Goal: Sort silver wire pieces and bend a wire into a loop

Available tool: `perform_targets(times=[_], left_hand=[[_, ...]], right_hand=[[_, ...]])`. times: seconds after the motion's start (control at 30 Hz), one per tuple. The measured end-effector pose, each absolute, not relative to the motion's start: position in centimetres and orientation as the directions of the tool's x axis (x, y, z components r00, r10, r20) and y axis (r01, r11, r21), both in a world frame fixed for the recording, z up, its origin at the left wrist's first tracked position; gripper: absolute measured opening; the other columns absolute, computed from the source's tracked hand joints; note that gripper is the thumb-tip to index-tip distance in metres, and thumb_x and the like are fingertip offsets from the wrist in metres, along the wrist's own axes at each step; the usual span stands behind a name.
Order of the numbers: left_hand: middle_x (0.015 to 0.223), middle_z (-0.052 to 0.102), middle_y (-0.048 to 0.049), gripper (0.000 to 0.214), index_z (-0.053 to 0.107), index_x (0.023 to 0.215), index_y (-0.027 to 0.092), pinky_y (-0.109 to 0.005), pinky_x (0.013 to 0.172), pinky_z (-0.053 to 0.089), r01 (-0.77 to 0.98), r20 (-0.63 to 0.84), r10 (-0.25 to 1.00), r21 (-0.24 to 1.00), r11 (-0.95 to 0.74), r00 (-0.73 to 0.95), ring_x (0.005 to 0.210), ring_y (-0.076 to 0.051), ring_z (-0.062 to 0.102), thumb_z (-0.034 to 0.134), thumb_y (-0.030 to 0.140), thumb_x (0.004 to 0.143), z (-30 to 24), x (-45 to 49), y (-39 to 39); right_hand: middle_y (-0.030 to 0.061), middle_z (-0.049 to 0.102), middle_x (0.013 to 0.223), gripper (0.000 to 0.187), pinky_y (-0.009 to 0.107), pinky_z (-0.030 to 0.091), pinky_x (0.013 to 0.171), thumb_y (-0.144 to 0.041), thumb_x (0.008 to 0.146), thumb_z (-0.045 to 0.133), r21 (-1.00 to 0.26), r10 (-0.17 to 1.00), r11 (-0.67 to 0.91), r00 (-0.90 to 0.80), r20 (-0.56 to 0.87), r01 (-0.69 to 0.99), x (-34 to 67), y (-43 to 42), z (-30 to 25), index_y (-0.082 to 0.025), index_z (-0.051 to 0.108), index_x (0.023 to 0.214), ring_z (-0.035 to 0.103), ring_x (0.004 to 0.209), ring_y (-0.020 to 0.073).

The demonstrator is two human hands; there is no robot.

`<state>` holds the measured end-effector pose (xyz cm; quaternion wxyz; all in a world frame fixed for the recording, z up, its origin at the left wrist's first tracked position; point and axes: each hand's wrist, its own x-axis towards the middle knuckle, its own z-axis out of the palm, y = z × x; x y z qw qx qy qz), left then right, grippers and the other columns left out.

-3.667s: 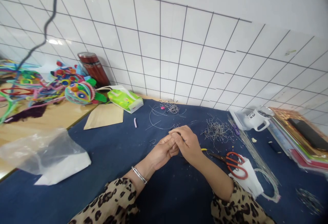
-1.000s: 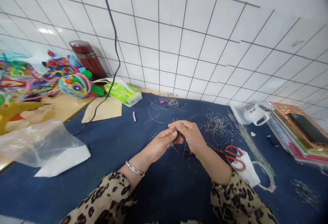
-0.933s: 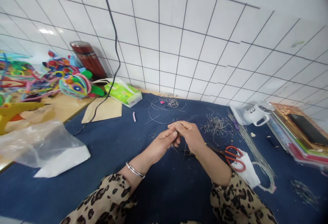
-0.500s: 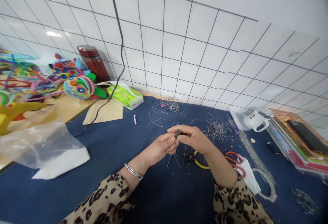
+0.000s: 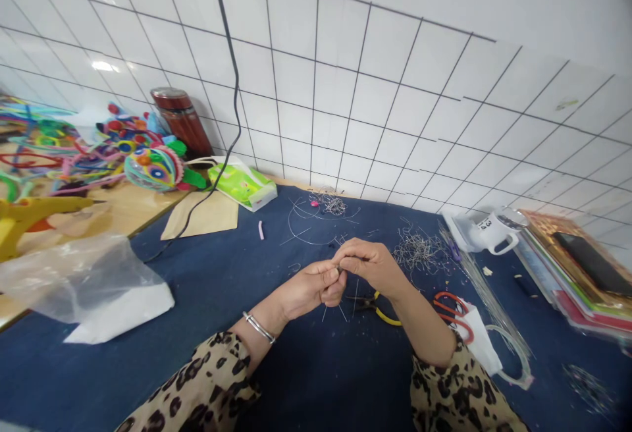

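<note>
My left hand [image 5: 310, 285] and my right hand [image 5: 371, 265] meet over the blue cloth [image 5: 207, 294], fingers pinched together on a small bundle of thin wires [image 5: 340, 295] whose ends splay downward below the fingers. Both hands are closed on it. Yellow-handled pliers [image 5: 376, 305] lie on the cloth just under my right wrist. Red-handled scissors [image 5: 450, 311] lie to the right of that arm. A heap of cut wire bits [image 5: 419, 251] lies beyond my right hand.
A white mug [image 5: 491, 229] and a stack of coloured sheets [image 5: 577, 267] sit at the right. Long wires [image 5: 494, 300] lie by the scissors. A clear plastic bag [image 5: 74, 280], a brown envelope [image 5: 202, 216], a green packet [image 5: 241, 186], a brown flask [image 5: 180, 122] and colourful craft pieces [image 5: 148, 167] sit at the left. A black cable [image 5: 232, 89] hangs down.
My hands stay joined on the wires, turning them slightly. My right wrist has lifted, uncovering the yellow pliers. The hanging cable has swung to the right.
</note>
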<state>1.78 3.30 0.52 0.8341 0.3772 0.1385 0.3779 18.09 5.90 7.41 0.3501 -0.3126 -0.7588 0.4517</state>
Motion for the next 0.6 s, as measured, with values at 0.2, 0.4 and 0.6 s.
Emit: perform_targets(times=[0.2,0.4,0.6], left_hand=[[0.056,0.042,0.0006,0.026,0.060,0.087,0.010,-0.024,0.051,0.032,-0.557,0.060,0.740,0.699,0.448,0.670,0.050,-0.008,0.038,0.055,0.035,0.082,0.2,1.8,3.2],[0.082,0.062,-0.0146,0.033,0.061,0.098,0.006,-0.035,0.064,0.043,-0.533,0.040,0.726,0.706,0.466,0.687,0.064,-0.019,0.059,0.046,0.032,0.084,-0.6,1.2,4.0],[0.092,0.064,-0.0156,0.028,0.060,0.101,0.007,-0.039,0.082,0.042,-0.581,0.039,0.768,0.679,0.449,0.639,0.083,-0.023,0.062,0.045,0.022,0.083,-0.7,1.2,4.6]], right_hand=[[0.0029,0.065,0.075,0.020,0.031,0.047,0.077,-0.037,0.079,0.060,-0.930,0.840,0.324,-0.504,0.200,0.172,17.9,5.6,7.0,-0.020,0.071,0.080,0.060,0.075,0.0155],[-0.0008,0.058,0.058,0.026,0.026,0.047,0.053,-0.041,0.079,0.058,-0.985,0.852,0.157,-0.515,0.094,0.079,17.4,5.0,7.2,-0.018,0.069,0.080,0.057,0.049,0.0113],[-0.0001,0.061,0.063,0.021,0.023,0.046,0.051,-0.037,0.080,0.059,-0.964,0.875,0.221,-0.467,0.129,0.147,17.2,5.0,7.2,-0.019,0.070,0.080,0.054,0.048,0.0088]])
